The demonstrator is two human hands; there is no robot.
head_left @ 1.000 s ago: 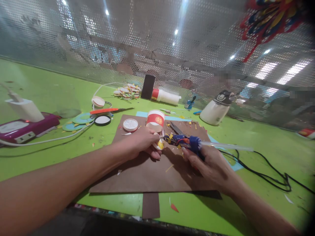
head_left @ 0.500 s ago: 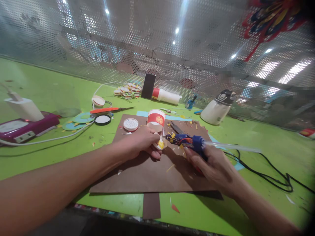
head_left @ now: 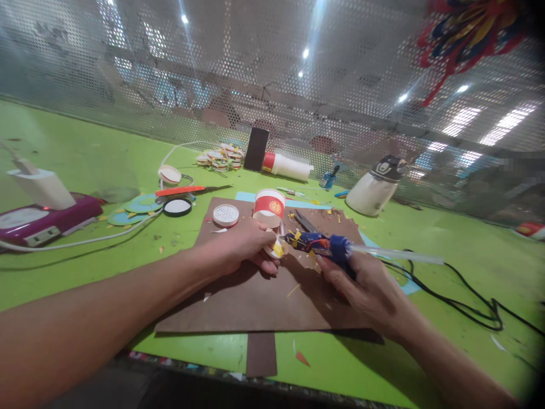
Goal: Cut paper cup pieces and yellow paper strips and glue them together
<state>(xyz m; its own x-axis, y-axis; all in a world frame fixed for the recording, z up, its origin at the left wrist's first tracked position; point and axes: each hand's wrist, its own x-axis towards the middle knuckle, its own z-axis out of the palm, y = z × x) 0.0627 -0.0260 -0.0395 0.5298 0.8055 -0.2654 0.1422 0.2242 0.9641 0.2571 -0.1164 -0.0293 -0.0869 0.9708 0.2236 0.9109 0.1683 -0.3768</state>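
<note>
My left hand [head_left: 251, 247] is closed on a small round paper piece [head_left: 276, 248], white with yellow on it; the fingers hide part of it. In my right hand [head_left: 361, 284] is a blue hot glue gun [head_left: 319, 244], a clear glue stick [head_left: 395, 253] jutting from its back end. The gun's nozzle points left and is at the paper piece's edge; whether they touch I cannot tell. Just behind the left fingers stands a red and white paper cup [head_left: 269, 207]. Under both hands lies a brown board [head_left: 238, 309] with scattered paper scraps.
Scissors [head_left: 304, 220] and a white speckled disc [head_left: 226, 215] lie on the board. To the left are an orange-handled cutter [head_left: 181, 191], a black-rimmed lid [head_left: 177, 207] and a purple power strip [head_left: 85, 216]. Behind are a phone [head_left: 257, 149], stacked cups [head_left: 292, 168] and a white bottle [head_left: 374, 190]. A black cord [head_left: 460, 318] trails right.
My right hand and the glue gun have shifted slightly left, bringing the nozzle closer to the paper piece. My left hand keeps its hold nearly unmoved.
</note>
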